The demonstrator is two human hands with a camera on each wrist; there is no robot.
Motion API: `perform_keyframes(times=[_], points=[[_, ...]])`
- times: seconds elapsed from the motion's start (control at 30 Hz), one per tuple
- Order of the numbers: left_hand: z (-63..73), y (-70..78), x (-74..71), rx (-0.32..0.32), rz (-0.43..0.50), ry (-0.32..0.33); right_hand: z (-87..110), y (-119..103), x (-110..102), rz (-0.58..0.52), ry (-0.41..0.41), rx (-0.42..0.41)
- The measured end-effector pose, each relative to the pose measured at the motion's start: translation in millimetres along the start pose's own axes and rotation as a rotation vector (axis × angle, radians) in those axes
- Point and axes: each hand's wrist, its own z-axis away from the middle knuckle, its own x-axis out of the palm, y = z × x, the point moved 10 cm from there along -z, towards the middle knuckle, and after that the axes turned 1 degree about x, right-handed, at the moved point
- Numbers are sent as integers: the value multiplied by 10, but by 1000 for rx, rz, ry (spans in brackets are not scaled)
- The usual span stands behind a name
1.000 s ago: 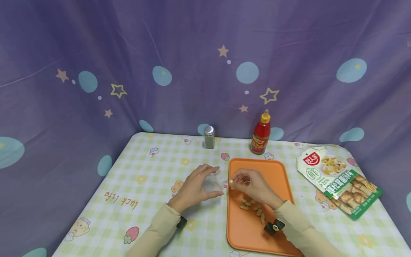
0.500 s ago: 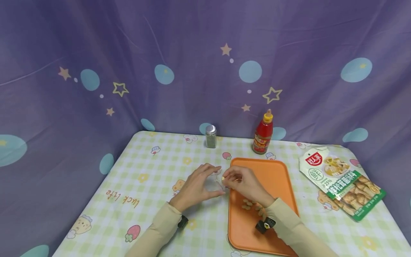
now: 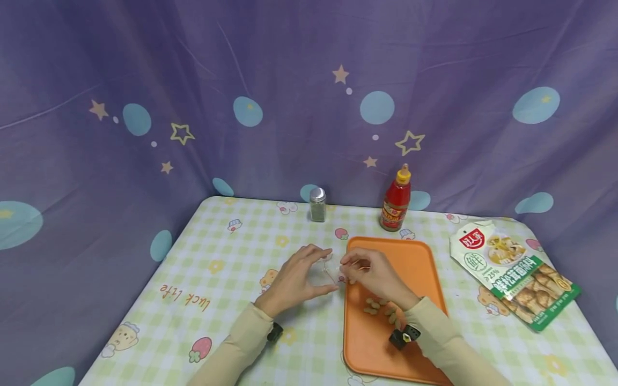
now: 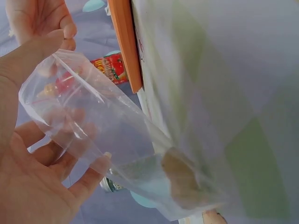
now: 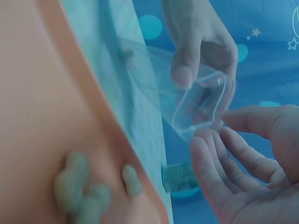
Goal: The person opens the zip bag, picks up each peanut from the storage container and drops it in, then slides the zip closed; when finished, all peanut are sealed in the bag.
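A clear plastic bag (image 4: 126,121) with a zip-type mouth (image 5: 198,100) is held by my left hand (image 3: 294,281), its thumb and fingers spread around the mouth. One peanut (image 4: 180,179) lies at the bag's bottom. My right hand (image 3: 374,273) is at the mouth, fingers loosely curled with the fingertips right at the rim. No peanut shows between them in the right wrist view. Several unshelled peanuts (image 3: 373,305) lie on the orange tray (image 3: 357,348), partly hidden under the right forearm; one peanut (image 5: 131,180) is near the tray's edge.
A glass shaker (image 3: 317,205) with a metal cap and a red sauce bottle (image 3: 396,201) with a yellow cap stand at the back. A green and white food pouch (image 3: 512,273) lies right of the tray. A purple curtain (image 3: 289,64) hangs behind the checked tablecloth (image 3: 232,257).
My right hand moved left from over the tray to the bag's mouth with a peanut, then drew slightly back right; the peanut no longer shows at its fingertips. My left hand stayed around the bag.
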Motion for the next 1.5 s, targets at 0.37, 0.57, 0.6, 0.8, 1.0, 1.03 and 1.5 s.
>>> perform_keyframes(times=[0.37, 0.57, 0.6, 0.8, 1.0, 1.03, 1.5], points=[[10, -9, -5, -22, -5, -4, 251, 325, -340, 86, 23, -2], [7, -4, -2, -20, -7, -14, 344, 494, -456, 122, 23, 26], [7, -4, 1, -21, -6, -15, 354, 521, -464, 121, 19, 34], [18, -15, 24, -30, 8, -25, 429, 653, -473, 118, -22, 69], [14, -7, 50, -24, 24, -33, 478, 695, -461, 146, -45, 72], [12, -8, 52, -23, 22, -34, 478, 694, -455, 149, -49, 67], [8, -6, 45, -14, 13, -25, 444, 624, -418, 223, -41, 37]])
